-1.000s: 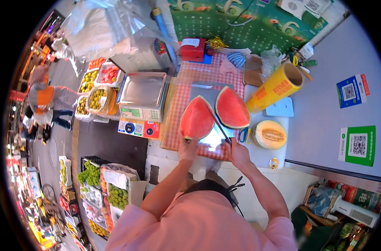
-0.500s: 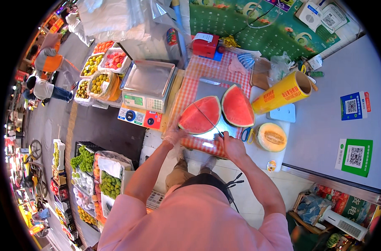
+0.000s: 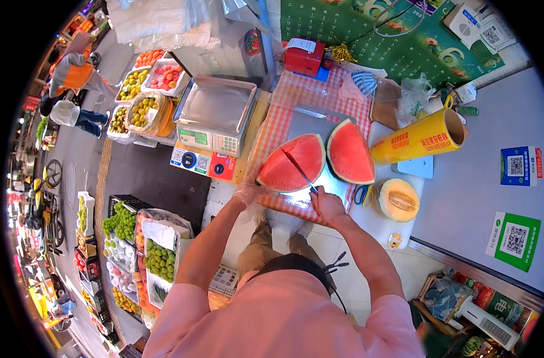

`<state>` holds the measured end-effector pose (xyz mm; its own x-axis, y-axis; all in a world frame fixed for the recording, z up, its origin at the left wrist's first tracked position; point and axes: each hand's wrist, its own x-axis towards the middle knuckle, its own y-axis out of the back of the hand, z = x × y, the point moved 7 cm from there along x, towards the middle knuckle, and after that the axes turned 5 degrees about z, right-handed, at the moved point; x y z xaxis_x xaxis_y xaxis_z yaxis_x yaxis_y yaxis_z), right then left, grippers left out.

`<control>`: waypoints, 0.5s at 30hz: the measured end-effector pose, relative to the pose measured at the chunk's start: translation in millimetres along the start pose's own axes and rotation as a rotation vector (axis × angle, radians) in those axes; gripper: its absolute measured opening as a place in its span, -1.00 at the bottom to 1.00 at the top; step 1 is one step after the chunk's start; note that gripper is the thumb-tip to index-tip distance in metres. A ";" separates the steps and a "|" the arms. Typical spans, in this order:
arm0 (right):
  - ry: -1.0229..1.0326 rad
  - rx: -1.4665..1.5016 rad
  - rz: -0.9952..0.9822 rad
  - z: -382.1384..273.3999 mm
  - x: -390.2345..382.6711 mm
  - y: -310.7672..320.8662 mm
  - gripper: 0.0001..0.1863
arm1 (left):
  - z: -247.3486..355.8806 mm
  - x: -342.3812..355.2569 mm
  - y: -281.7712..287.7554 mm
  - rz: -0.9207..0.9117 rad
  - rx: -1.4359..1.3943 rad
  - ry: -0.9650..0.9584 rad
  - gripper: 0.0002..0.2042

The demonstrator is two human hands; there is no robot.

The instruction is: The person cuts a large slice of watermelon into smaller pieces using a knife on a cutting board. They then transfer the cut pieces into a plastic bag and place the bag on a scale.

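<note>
My left hand (image 3: 248, 193), in a clear plastic glove, grips the lower left end of a red watermelon piece (image 3: 281, 173). My right hand (image 3: 326, 203) is closed on the handle of a long knife (image 3: 304, 175), whose dark blade lies diagonally in that piece's flesh. A second watermelon piece (image 3: 352, 155) sits just to the right on the shiny board (image 3: 305, 128), which rests on a red checked cloth (image 3: 275, 95). Blue and yellow scissors (image 3: 363, 196) and a cut melon (image 3: 398, 200) lie at the right.
A scale (image 3: 217, 106) is at the left, beside fruit trays (image 3: 143, 113). A yellow wrap roll (image 3: 418, 139) is at the right, near a grey panel (image 3: 475, 173). More produce (image 3: 161, 256) is at lower left. Two people (image 3: 75, 116) are in the street.
The view has shifted. The left watermelon piece has tilted clockwise, my left hand has moved leftward with its end, and the knife now sits in its middle rather than at its right edge.
</note>
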<state>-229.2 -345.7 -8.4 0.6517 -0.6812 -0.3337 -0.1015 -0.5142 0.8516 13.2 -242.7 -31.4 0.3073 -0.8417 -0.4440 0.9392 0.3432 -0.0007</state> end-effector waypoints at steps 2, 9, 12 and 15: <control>-0.009 0.042 -0.009 2.4 1.7 7.3 -0.62 | 3.0 -0.4 0.3 -0.015 -0.079 0.028 -0.12; -0.064 0.209 -0.002 -2.9 9.8 36.9 -0.58 | -19.0 1.3 17.4 0.079 -0.042 -0.026 -0.22; -0.105 0.188 0.089 -32.9 -7.7 53.9 -0.59 | -36.6 -11.7 8.2 0.177 0.016 -0.062 -0.30; -0.127 0.252 0.158 -61.3 -31.6 60.7 -0.60 | -21.8 -34.1 -15.9 0.256 0.151 -0.268 -0.36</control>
<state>-209.8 -323.5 78.6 0.5159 -0.8142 -0.2663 -0.3875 -0.4990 0.7751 -15.6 -210.4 -35.8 0.5445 -0.8227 -0.1633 0.8330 0.5076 0.2200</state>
